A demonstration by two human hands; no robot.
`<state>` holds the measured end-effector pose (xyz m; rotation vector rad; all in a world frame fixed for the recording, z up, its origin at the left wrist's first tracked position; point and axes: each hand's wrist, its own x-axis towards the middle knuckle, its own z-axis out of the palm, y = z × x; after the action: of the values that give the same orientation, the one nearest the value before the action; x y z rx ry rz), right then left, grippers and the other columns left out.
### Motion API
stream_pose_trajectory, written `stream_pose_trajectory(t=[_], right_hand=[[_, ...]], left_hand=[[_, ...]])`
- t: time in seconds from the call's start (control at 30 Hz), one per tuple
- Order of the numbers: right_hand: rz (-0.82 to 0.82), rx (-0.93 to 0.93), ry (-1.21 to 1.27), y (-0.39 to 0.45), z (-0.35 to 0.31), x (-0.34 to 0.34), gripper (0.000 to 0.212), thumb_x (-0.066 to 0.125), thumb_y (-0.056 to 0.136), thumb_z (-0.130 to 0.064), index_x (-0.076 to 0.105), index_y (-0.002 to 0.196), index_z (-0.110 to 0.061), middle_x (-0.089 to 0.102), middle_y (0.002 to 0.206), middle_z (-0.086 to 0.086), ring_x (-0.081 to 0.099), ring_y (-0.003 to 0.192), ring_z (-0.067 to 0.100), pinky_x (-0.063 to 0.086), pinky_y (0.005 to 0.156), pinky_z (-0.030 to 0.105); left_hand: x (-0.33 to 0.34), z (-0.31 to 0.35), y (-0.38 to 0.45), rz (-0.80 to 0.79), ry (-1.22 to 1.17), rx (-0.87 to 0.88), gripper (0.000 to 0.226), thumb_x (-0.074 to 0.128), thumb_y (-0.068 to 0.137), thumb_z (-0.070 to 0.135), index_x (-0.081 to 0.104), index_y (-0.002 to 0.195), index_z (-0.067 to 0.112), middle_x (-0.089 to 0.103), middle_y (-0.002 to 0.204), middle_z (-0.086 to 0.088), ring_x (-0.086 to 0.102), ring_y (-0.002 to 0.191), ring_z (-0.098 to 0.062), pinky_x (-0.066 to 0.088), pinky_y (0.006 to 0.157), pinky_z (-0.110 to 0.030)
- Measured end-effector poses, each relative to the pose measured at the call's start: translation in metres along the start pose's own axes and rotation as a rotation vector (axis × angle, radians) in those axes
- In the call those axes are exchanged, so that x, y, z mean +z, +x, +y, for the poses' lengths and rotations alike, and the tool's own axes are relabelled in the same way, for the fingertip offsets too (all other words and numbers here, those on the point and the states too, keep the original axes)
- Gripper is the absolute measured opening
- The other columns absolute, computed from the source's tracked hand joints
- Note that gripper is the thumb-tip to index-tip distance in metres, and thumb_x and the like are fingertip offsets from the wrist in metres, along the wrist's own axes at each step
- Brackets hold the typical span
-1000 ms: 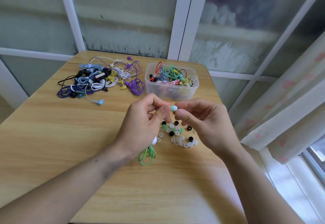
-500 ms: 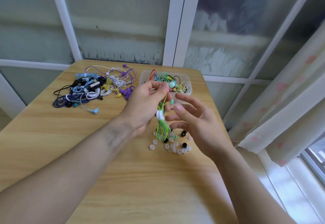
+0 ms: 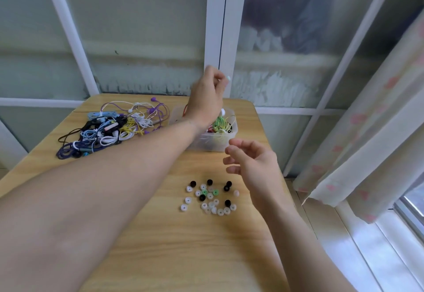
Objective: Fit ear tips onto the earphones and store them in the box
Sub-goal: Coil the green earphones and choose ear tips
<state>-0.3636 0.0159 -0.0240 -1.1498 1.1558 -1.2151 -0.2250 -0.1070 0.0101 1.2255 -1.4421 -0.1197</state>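
While the left hand holds the green earphones over the box, fingers curled on the cord, the right hand hangs loose, so next comes a drop, then another pair.

left hand motion-blurred, grip unclear, box partly hidden behind wrist

No readable text, label, brand, number or sign is showing anywhere in this view.
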Motion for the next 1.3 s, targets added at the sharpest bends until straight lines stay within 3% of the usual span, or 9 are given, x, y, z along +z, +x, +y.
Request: stream_pose_trajectory(t=[0.13, 0.3, 0.4, 0.6, 0.7, 0.8, 0.87, 1.1, 1.3], right_hand=[[-0.034, -0.020, -0.051, -0.002, 0.002, 0.001, 0.010, 0.065, 0.091, -0.006, 0.069, 0.096, -0.014, 0.072, 0.084, 0.004, 0.068, 0.067, 0.013, 0.055, 0.062, 0.028], [-0.103, -0.017, -0.114, -0.003, 0.004, 0.001, 0.008, 0.065, 0.091, -0.007, 0.069, 0.095, -0.014, 0.071, 0.081, 0.005, 0.068, 0.068, 0.012, 0.054, 0.061, 0.026], [-0.153, -0.032, -0.171, -0.006, 0.006, 0.004, 0.007, 0.065, 0.091, -0.009, 0.069, 0.095, -0.014, 0.073, 0.084, 0.008, 0.069, 0.068, 0.011, 0.054, 0.060, 0.025], [-0.197, -0.103, -0.335, -0.007, 0.013, 0.005, 0.006, 0.065, 0.091, -0.018, 0.069, 0.091, -0.023, 0.073, 0.079, 0.000, 0.071, 0.072, 0.011, 0.059, 0.066, 0.030], [-0.201, -0.113, -0.364, -0.006, 0.012, 0.006, 0.006, 0.065, 0.091, -0.019, 0.068, 0.091, -0.024, 0.073, 0.079, 0.001, 0.071, 0.072, 0.011, 0.061, 0.070, 0.036], [-0.198, -0.129, -0.377, -0.004, 0.012, 0.005, 0.007, 0.065, 0.091, -0.020, 0.068, 0.090, -0.026, 0.073, 0.077, 0.000, 0.071, 0.072, 0.011, 0.061, 0.071, 0.037], [-0.197, -0.139, -0.383, -0.004, 0.012, 0.003, 0.007, 0.065, 0.090, -0.020, 0.069, 0.089, -0.026, 0.073, 0.076, 0.000, 0.071, 0.072, 0.012, 0.060, 0.072, 0.038], [-0.211, -0.137, -0.422, -0.006, 0.016, 0.007, 0.005, 0.066, 0.090, -0.021, 0.069, 0.088, -0.025, 0.072, 0.076, -0.002, 0.071, 0.072, 0.012, 0.060, 0.074, 0.045], [-0.256, -0.207, -0.532, -0.007, 0.020, 0.008, 0.005, 0.066, 0.089, -0.022, 0.070, 0.086, -0.025, 0.071, 0.076, -0.009, 0.068, 0.073, 0.007, 0.057, 0.073, 0.030]], left_hand=[[0.018, -0.019, -0.011, -0.275, 0.313, -0.009, 0.010, 0.051, 0.092, 0.013, 0.058, 0.086, 0.010, 0.065, 0.086, -0.006, 0.060, 0.083, -0.024, 0.038, 0.068, -0.026], [0.021, -0.019, -0.010, -0.342, 0.694, 0.138, 0.030, 0.044, 0.092, 0.028, 0.068, 0.086, 0.011, 0.058, 0.098, -0.010, 0.047, 0.100, -0.028, 0.037, 0.087, -0.036], [0.020, -0.015, -0.007, -0.477, 0.921, 0.089, 0.041, 0.035, 0.094, 0.032, 0.070, 0.100, 0.011, 0.057, 0.113, -0.011, 0.042, 0.111, -0.030, 0.031, 0.093, -0.041], [0.031, -0.017, -0.003, -0.711, 0.928, -0.065, 0.051, 0.021, 0.101, 0.039, 0.042, 0.133, 0.005, 0.039, 0.134, -0.015, 0.031, 0.126, -0.030, 0.024, 0.103, -0.044], [0.029, -0.020, -0.001, -0.582, 0.694, -0.159, 0.047, 0.026, 0.100, 0.048, 0.046, 0.119, 0.010, 0.044, 0.126, -0.012, 0.036, 0.119, -0.028, 0.027, 0.099, -0.043], [0.017, -0.015, -0.004, -0.244, 0.639, 0.092, 0.028, 0.039, 0.097, 0.040, 0.049, 0.099, 0.013, 0.049, 0.107, -0.009, 0.042, 0.101, -0.028, 0.031, 0.085, -0.039], [0.005, -0.012, -0.008, -0.150, 0.719, 0.225, 0.023, 0.045, 0.092, 0.034, 0.051, 0.095, 0.012, 0.050, 0.101, -0.010, 0.044, 0.094, -0.029, 0.033, 0.079, -0.039], [-0.005, -0.017, -0.014, -0.601, 0.570, -0.030, 0.024, 0.062, 0.086, 0.020, 0.070, 0.077, 0.000, 0.069, 0.080, -0.015, 0.064, 0.079, -0.030, 0.054, 0.070, -0.039], [0.004, 0.000, -0.009, -0.864, 0.680, -0.105, 0.031, 0.052, 0.094, 0.014, 0.060, 0.067, 0.001, 0.049, 0.065, -0.017, 0.047, 0.064, -0.023, 0.034, 0.053, -0.028]])
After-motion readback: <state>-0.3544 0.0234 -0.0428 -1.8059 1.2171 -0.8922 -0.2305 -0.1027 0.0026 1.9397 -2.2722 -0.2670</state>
